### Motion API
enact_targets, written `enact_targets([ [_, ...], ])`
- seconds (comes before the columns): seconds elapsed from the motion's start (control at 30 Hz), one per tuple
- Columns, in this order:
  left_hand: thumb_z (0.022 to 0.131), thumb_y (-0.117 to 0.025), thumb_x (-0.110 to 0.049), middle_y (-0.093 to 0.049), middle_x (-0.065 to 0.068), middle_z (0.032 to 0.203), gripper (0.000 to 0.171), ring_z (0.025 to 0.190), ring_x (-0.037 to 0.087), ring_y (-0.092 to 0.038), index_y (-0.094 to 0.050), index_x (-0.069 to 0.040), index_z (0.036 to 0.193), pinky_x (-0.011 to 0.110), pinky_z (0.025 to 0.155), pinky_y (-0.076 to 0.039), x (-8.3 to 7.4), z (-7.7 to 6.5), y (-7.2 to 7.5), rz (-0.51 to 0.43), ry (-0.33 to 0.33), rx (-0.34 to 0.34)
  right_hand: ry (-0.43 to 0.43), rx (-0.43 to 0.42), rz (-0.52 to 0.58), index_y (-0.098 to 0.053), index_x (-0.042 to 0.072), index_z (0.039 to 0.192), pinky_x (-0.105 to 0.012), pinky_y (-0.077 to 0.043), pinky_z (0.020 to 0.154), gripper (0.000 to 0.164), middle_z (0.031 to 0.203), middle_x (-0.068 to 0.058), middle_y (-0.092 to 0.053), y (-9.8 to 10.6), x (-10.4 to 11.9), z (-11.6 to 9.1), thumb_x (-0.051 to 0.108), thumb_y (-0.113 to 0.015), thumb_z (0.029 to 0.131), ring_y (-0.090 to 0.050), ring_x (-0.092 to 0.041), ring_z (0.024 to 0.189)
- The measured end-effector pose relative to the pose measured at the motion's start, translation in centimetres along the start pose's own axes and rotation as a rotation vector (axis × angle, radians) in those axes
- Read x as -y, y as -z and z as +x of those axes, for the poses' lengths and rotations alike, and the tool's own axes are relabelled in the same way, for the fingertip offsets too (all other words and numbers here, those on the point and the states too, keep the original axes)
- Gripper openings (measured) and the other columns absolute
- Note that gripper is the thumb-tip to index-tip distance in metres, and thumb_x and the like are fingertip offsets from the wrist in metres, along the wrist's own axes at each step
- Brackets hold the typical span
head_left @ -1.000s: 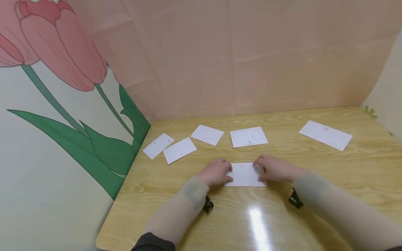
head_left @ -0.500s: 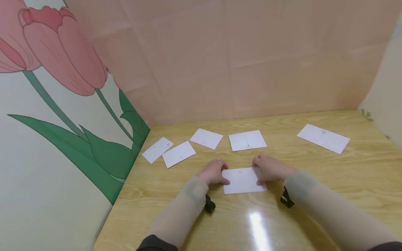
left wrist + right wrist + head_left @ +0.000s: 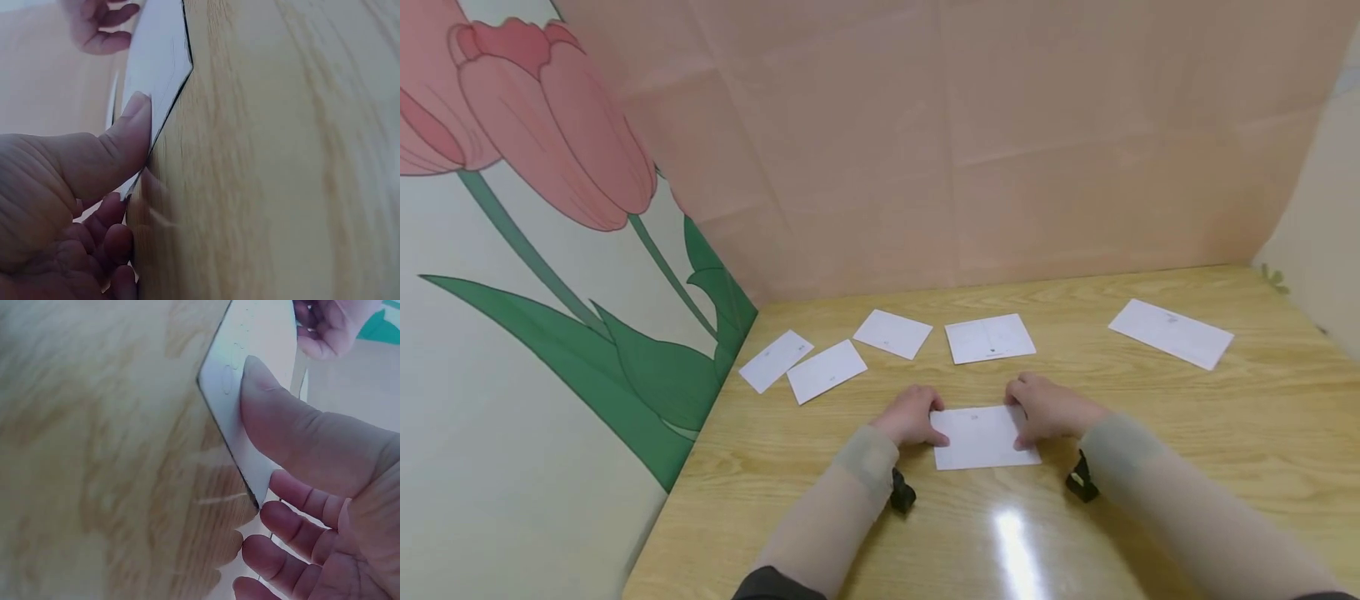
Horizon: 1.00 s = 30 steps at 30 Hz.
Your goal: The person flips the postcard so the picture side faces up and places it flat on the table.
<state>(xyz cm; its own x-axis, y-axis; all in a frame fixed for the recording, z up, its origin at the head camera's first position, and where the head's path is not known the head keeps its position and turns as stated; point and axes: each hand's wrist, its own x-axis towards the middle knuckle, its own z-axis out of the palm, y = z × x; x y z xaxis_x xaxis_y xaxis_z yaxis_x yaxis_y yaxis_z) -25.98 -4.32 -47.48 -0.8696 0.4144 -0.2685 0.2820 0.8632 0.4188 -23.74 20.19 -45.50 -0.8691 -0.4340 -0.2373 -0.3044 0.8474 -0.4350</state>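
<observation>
White card (image 3: 985, 437) in hand: gripping at the two short ends, with left hand (image 3: 913, 415) and right hand (image 3: 1051, 408) both partly curled, thumb over the top face and fingers bent in by the far corner on each side. Holding it on the wood-grained table (image 3: 955, 537) or barely above; not showing which, even from the low wrist views. Lying nearer than the card with a small dark mark (image 3: 991, 337), and apart from it. Probably lining up or settling the edges at this point. Calling, by the look of it, for light, even pressure at both ends: risking a twist by bearing harder on one side, and a bow across the middle by squeezing inward. Doing best, likely, by moving both hands as one and judging straightness by the long near edge. On letting go, probably needing a straight upward lift of the fingers, for not dragging it askew.
</observation>
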Motion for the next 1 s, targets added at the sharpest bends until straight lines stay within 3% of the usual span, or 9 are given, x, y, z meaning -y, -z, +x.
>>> enact_targets([
  [0.17,0.072,-0.086,-0.032,-0.055,-0.004,0.103,0.048,0.095,0.012,-0.05,-0.059,-0.015,0.109,0.027,0.088,-0.044,-0.3,-0.4,0.2,0.001,-0.002,-0.006,0.005,-0.015,0.008,-0.055,0.008,0.109,-0.042,-0.046,0.082,0.058,0.103,-0.007,-0.052,-0.1,0.0,0.1,0.029,-0.089,0.066,-0.049,-0.024,0.09],
  [0.47,0.073,-0.085,-0.03,-0.059,-0.006,0.104,0.047,0.094,0.011,-0.052,-0.061,-0.017,0.112,0.028,0.089,-0.044,0.1,-0.5,0.2,-0.084,-0.004,0.01,0.001,-0.012,0.046,-0.056,0.007,0.116,-0.047,-0.045,0.088,0.062,0.113,-0.009,-0.054,-0.4,-0.3,0.0,0.026,-0.089,0.067,-0.05,-0.026,0.098],
  [0.73,0.074,-0.085,-0.028,-0.058,-0.007,0.09,0.041,0.083,0.012,-0.052,-0.062,-0.015,0.106,0.027,0.079,-0.044,0.3,-0.7,0.2,-0.135,-0.008,0.023,0.0,-0.005,0.143,-0.056,0.009,0.109,-0.043,-0.043,0.082,0.054,0.103,-0.005,-0.055,-0.8,-0.8,0.1,0.022,-0.088,0.067,-0.049,-0.024,0.091],
  [1.0,0.079,-0.081,-0.029,-0.057,-0.005,0.086,0.038,0.078,0.013,-0.051,-0.062,-0.017,0.109,0.028,0.072,-0.043,0.5,-0.8,-0.2,-0.155,0.012,-0.01,-0.006,-0.023,0.212,-0.057,0.01,0.105,-0.039,-0.042,0.076,0.041,0.096,-0.003,-0.056,-1.1,-1.3,0.1,0.018,-0.083,0.074,-0.05,-0.023,0.086],
])
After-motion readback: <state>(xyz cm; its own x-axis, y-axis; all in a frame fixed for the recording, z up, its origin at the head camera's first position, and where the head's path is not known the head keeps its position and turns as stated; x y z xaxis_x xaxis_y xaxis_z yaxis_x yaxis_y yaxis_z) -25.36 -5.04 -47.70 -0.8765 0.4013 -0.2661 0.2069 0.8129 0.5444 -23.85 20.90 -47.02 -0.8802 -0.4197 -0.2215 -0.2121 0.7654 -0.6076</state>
